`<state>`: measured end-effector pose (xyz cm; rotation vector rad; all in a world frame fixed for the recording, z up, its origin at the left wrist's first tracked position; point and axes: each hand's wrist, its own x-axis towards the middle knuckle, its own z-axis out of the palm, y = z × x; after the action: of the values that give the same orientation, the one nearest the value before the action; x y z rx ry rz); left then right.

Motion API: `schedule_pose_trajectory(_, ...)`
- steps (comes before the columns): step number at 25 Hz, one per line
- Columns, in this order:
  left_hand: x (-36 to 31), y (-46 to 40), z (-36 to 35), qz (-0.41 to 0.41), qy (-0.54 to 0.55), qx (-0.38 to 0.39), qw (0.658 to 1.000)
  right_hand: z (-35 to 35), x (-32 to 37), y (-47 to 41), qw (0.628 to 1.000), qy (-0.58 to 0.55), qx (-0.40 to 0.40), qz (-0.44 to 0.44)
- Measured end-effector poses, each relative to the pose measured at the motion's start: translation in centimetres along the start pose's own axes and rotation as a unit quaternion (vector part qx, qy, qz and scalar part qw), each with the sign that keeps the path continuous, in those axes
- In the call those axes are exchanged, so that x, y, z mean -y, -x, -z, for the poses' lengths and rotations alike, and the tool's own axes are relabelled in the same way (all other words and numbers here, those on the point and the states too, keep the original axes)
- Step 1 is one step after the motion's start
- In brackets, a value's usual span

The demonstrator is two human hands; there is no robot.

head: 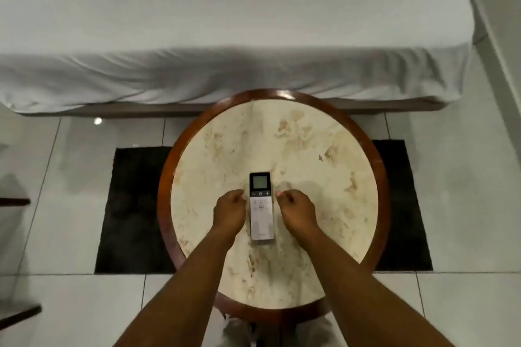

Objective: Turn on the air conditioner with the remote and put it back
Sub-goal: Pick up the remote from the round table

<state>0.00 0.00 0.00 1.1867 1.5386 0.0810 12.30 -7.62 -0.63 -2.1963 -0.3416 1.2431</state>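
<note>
A slim white remote (261, 217) with a grey screen at its far end lies flat on the round marble-topped table (310, 149), near the front middle. My left hand (229, 213) rests at the remote's left edge, fingers curled, fingertips against its side; whether it grips the remote is hidden. My right hand (296, 211) sits just right of the remote with fingers curled in, a narrow gap between thumb tip and the remote's edge. No air conditioner is in view.
The table has a dark wooden rim (165, 186) and stands on a black rug (132, 205) over white floor tiles. A bed with a white sheet (225, 22) runs along the far side, touching the table's back edge.
</note>
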Motion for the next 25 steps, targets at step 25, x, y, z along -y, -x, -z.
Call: schedule_pose_trajectory(25,-15.4,7.2,3.3,-0.284,-0.224,-0.029,0.932,12.9,11.8,8.1,0.975,-0.217,-0.022,0.035)
